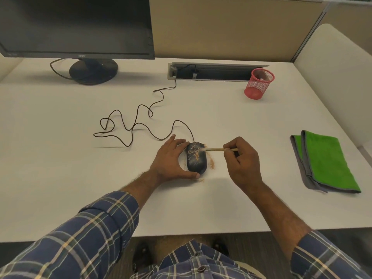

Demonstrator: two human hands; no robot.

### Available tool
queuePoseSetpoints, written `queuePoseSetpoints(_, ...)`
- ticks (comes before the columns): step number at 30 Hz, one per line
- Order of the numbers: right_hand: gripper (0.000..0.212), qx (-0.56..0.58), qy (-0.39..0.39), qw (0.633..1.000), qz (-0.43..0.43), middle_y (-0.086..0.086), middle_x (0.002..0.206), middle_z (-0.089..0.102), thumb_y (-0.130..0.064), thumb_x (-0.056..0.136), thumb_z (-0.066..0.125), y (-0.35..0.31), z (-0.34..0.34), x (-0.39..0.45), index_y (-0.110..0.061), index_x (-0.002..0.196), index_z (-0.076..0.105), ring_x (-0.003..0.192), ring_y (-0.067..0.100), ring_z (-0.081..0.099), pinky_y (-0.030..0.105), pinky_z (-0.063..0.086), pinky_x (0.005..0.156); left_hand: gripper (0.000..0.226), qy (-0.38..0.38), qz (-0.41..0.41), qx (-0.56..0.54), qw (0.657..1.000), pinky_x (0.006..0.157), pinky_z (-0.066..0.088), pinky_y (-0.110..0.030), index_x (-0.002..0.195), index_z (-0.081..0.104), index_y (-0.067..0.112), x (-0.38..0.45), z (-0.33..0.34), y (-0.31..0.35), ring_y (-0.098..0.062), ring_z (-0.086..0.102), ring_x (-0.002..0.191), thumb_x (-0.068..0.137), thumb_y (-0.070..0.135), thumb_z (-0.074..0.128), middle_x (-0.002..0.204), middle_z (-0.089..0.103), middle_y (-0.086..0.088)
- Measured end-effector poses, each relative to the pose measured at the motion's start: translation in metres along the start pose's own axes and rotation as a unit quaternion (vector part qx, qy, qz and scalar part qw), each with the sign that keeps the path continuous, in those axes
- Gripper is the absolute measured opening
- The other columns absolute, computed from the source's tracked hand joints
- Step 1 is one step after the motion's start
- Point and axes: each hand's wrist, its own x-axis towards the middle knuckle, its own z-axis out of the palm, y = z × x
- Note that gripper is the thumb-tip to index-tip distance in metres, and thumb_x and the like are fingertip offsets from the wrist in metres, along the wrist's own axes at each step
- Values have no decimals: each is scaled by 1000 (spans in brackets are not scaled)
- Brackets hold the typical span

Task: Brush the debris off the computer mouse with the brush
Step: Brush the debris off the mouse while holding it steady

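A dark wired computer mouse [196, 160] lies on the white desk [80, 158], with tan debris on its top and front part. More tan debris [211, 163] lies on the desk along its right side. My left hand [171, 158] cups the mouse from the left, thumb at its near end and fingers at its far end. My right hand [242, 160] pinches a small wooden-handled brush [214, 149] that lies almost level, its pale bristles touching the mouse's upper right edge.
The mouse cable [141, 121] loops across the desk to a cable slot [217, 71] at the back. A monitor [76, 27] stands back left. A red mesh pen cup [259, 83] stands back right. A folded green cloth [324, 161] lies at the right.
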Motion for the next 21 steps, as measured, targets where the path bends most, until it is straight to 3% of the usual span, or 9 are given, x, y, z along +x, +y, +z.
queuePoseSetpoints(2,8,-13,-16,1000,8,-9,57,49,-16,80,51,2,2,-1,-15,73,56,52,9,43,15,31,49,123,-2,2,4,1000,122,16,-37,148,37,24,0,0,0,-15,6,151,47,90,62,151,36,10)
queuePoseSetpoints(6,12,-37,30,999,12,-6,53,47,-16,77,50,6,-6,6,-15,65,49,50,11,42,16,30,47,123,-7,7,13,1000,122,16,-38,149,36,22,-1,0,0,-16,7,151,49,90,60,152,36,10)
queuePoseSetpoints(11,9,-3,20,1000,4,-8,58,52,-13,80,52,-3,4,16,-14,72,56,53,8,45,12,31,48,122,-6,10,12,1000,122,14,-37,149,36,22,-1,-1,1,-16,8,151,49,89,61,152,36,10)
queuePoseSetpoints(15,11,-60,2,998,12,-5,57,51,-17,79,50,0,8,21,-11,70,52,52,12,43,22,33,48,122,-11,9,12,1000,122,15,-38,148,36,22,-1,-2,3,-17,10,150,49,90,60,151,36,10)
queuePoseSetpoints(21,12,-13,33,999,16,-7,55,48,-13,80,52,-1,8,29,-13,68,50,52,8,43,12,30,46,122,-9,12,13,1000,121,17,-39,148,37,23,-1,-1,1,-17,12,150,49,90,60,151,37,10)
